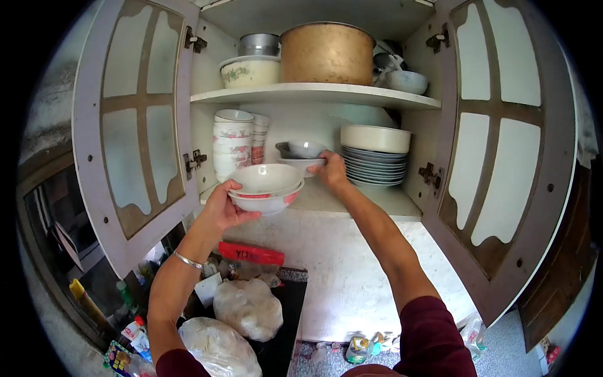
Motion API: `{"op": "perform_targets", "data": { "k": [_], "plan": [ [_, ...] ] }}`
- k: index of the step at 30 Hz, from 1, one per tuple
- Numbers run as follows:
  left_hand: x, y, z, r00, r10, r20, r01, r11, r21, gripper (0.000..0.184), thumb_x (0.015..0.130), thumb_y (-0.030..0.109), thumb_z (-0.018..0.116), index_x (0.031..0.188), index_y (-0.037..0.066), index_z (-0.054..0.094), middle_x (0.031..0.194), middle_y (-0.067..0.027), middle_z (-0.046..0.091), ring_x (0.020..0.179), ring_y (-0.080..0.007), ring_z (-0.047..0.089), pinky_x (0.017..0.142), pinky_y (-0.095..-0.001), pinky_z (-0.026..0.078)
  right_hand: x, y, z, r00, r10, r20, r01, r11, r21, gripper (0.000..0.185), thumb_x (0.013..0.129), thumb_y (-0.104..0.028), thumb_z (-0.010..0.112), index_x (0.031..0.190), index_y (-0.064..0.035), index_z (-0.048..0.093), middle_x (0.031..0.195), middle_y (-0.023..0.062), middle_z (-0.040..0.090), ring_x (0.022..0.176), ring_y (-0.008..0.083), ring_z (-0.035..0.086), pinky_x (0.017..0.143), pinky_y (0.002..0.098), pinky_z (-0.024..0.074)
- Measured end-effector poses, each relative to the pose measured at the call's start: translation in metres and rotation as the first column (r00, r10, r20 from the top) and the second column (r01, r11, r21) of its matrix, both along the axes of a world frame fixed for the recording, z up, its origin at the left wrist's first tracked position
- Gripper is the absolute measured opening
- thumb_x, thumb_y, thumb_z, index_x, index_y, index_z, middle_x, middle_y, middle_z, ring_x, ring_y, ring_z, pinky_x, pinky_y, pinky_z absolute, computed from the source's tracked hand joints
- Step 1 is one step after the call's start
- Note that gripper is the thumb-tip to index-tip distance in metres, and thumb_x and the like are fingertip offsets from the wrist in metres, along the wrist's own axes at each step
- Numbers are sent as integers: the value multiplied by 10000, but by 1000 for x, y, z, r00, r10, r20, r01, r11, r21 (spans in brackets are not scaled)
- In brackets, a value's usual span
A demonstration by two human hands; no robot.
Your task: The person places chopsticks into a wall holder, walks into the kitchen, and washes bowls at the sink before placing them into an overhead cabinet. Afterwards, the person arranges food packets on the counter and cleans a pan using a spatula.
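My left hand [227, 207] grips two stacked white bowls [267, 182] with pink and red patterns, held just in front of the lower shelf. The fingers of my right hand [330, 168] close on the right rim of a white bowl [303, 164] on that shelf, with smaller grey bowls [305, 149] nested inside it. Left of them stand tall stacks of patterned bowls [232, 144]. To the right, a cream pot [375, 139] rests on a pile of plates [374, 167].
Open cabinet doors flank both sides, the left door [139, 113] and the right door [496, 138]. The upper shelf [314, 93] holds a large brass-coloured pot [326, 53] and a floral bowl [251, 73]. Plastic bags [248, 309] lie on a black counter [290, 314] below.
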State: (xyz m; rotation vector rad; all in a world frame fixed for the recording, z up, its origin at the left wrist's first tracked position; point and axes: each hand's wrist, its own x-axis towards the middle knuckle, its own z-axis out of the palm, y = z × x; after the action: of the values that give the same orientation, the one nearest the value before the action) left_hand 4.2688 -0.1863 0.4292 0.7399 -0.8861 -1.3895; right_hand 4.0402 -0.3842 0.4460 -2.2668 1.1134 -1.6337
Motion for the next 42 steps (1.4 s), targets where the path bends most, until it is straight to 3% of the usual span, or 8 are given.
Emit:
{"op": "perform_targets", "data": {
  "k": [2,6,13,22,31,33,36,42],
  "plan": [
    [-7,2,4,998,53,12,-53,999,5,526,745,226,488,1221,47,352,1132,-173,488,971,-342,535,705,-479,530,-2,1,7,999,-28,39,31,995,-91,379,576,-188,789,848,-1,603,725,157,612,686,233,577,672,336,444],
    [-10,-5,10,991,107,75,-109,994,18,511,758,245,486,1214,52,357,1117,-174,489,950,-331,543,658,-443,551,-9,9,31,997,75,3,-75,995,-68,478,537,-241,807,916,-17,619,876,201,617,851,321,595,755,376,454],
    [-5,-17,27,974,61,216,-69,997,26,520,747,250,495,1212,61,360,1154,-179,462,1010,-335,513,705,-478,529,-8,20,57,977,215,5,-211,964,-164,438,536,-246,810,838,-7,602,675,130,592,623,232,558,611,341,445],
    [-21,-67,28,970,120,213,-129,991,31,503,735,192,504,1199,64,358,1128,-190,467,1015,-360,512,704,-543,509,-13,45,51,913,399,-86,-406,909,-95,259,646,-116,757,791,-14,568,656,8,531,627,92,466,569,247,395],
    [-28,-100,13,957,175,232,-174,984,-25,373,867,206,354,1206,52,356,1115,-198,491,974,-378,535,644,-519,540,-11,29,37,923,369,-107,-381,915,-134,374,564,-217,791,817,-21,597,648,89,588,596,174,549,571,314,436],
    [-36,-100,10,947,234,220,-201,966,-160,392,906,268,313,1224,40,341,1142,-202,474,1000,-390,517,645,-524,539,-11,28,35,935,330,-130,-345,933,-108,380,565,-232,787,829,-30,602,665,95,596,611,189,561,582,324,439],
    [-46,-98,14,934,335,123,-330,942,-53,447,927,358,272,1243,47,329,1194,-196,439,1032,-399,494,642,-523,539,-12,36,33,955,261,-144,-272,960,-66,390,571,-254,781,851,-44,610,695,101,609,638,209,579,597,337,443],
    [-40,-97,9,969,230,87,-221,970,-96,552,900,509,245,1272,109,323,1249,-169,398,1080,-378,467,670,-553,515,-15,43,29,967,193,-165,-204,978,-53,419,569,-295,781,872,-56,619,716,97,617,658,214,587,599,341,441]
  ]
}}
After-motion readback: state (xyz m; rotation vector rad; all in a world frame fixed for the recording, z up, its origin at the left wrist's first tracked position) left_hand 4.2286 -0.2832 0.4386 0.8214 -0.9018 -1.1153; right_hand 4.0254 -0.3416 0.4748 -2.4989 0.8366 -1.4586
